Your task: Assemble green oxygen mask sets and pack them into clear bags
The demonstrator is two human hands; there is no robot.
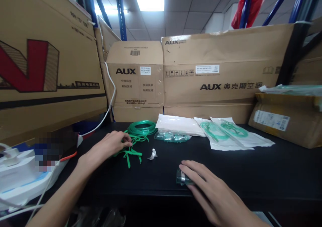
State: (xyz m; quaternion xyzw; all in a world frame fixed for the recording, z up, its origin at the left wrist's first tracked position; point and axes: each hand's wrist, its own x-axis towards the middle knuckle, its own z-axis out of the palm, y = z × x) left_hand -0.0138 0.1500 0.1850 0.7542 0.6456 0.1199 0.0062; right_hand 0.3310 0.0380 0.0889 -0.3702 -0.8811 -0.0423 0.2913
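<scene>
My left hand [117, 142] is at the pile of green elastic straps [132, 152], its fingers curled and closed at the strands; the fingertips are partly hidden. Behind the pile lies a coil of green clear tubing [142, 128]. Near the table's front edge, my right hand [203, 180] is closed over a translucent green plastic mask [180, 176] with a metal strip on it. The hand covers most of that mask. Between the hands, a small crumpled silvery-white piece [152, 154] rests on the black table [161, 173].
Behind lie green plastic pieces [173, 136], a stack of white bags [178, 123] and flat packs with green tubing [233, 129]. A brown carton [284, 119] stands right. A white power strip [17, 176] with cables is left. Tall cardboard [213, 62] walls the back.
</scene>
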